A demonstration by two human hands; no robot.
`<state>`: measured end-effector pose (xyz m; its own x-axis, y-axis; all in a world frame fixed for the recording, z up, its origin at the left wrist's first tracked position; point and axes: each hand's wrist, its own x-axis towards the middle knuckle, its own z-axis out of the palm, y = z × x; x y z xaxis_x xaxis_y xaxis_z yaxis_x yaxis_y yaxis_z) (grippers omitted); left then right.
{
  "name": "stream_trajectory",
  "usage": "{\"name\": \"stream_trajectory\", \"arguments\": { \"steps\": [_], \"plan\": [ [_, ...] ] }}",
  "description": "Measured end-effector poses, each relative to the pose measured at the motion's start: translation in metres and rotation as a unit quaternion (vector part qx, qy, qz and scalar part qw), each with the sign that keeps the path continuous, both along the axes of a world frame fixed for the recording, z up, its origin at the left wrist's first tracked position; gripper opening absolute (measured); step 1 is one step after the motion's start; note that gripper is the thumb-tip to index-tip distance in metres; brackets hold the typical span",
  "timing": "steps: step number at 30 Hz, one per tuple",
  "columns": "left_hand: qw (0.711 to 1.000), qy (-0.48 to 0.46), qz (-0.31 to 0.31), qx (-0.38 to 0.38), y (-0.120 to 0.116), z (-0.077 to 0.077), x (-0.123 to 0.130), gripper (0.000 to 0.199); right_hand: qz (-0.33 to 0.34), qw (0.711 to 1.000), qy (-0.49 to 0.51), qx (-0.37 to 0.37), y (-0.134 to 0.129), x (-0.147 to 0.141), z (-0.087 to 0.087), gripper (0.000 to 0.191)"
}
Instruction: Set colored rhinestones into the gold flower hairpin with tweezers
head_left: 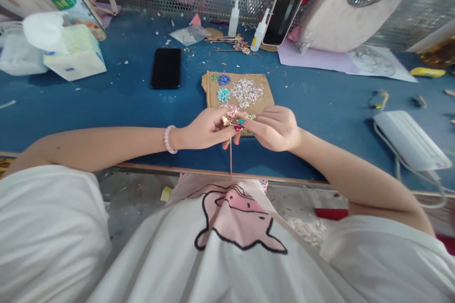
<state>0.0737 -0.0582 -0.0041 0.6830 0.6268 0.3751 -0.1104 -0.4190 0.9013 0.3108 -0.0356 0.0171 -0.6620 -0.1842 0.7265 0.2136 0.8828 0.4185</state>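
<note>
My left hand (202, 129) is closed on a gold hairpin (231, 154), whose thin stick points down past the table's front edge. Pink and gold flower-like ornament shows at the hairpin's top, between the fingers. My right hand (279, 128) is pinched against the ornament; whatever lies between its fingertips is too small to make out. Just beyond both hands is a piece of cardboard (268, 86). On it lie small heaps of clear sparkling rhinestones (248, 93), turquoise stones (223, 94), blue stones (223, 80) and green ones (214, 77). My hands partly cover its near edge.
A black phone (166, 68) lies left of the cardboard. Behind are glue bottles (233, 21), more gold hairpins (227, 39) and a propped phone (286, 9). A tissue box (75, 54) stands left. At right lies a white device with a cable (412, 139). Perforated metal backs the table.
</note>
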Motion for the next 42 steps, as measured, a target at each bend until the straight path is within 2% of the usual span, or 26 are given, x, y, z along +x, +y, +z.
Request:
{"name": "stream_trajectory", "arguments": {
  "steps": [8,15,23,26,31,42],
  "plan": [
    [1.000,0.005,-0.002,-0.022,0.000,0.002,0.000,0.025,0.016,1.000,-0.014,-0.014,0.002,0.001,-0.005,0.024],
    [0.999,0.030,0.010,-0.008,-0.002,0.007,0.000,0.032,0.043,0.999,-0.019,-0.008,0.000,0.000,-0.003,0.028],
    [0.999,0.033,0.011,-0.029,-0.002,0.009,0.001,0.030,0.007,0.999,-0.026,0.022,-0.001,0.000,0.000,0.029],
    [0.998,0.037,0.000,-0.047,-0.003,0.011,0.002,0.029,0.015,0.999,-0.031,0.018,0.000,0.001,0.001,0.028],
    [0.996,0.033,-0.014,-0.084,-0.004,0.011,0.002,0.037,0.023,0.999,-0.048,0.004,0.001,0.003,0.000,0.030],
    [0.996,0.043,-0.015,-0.075,-0.002,0.011,0.002,0.039,0.014,0.998,-0.064,0.021,0.001,0.004,0.002,0.028]
  ]
}}
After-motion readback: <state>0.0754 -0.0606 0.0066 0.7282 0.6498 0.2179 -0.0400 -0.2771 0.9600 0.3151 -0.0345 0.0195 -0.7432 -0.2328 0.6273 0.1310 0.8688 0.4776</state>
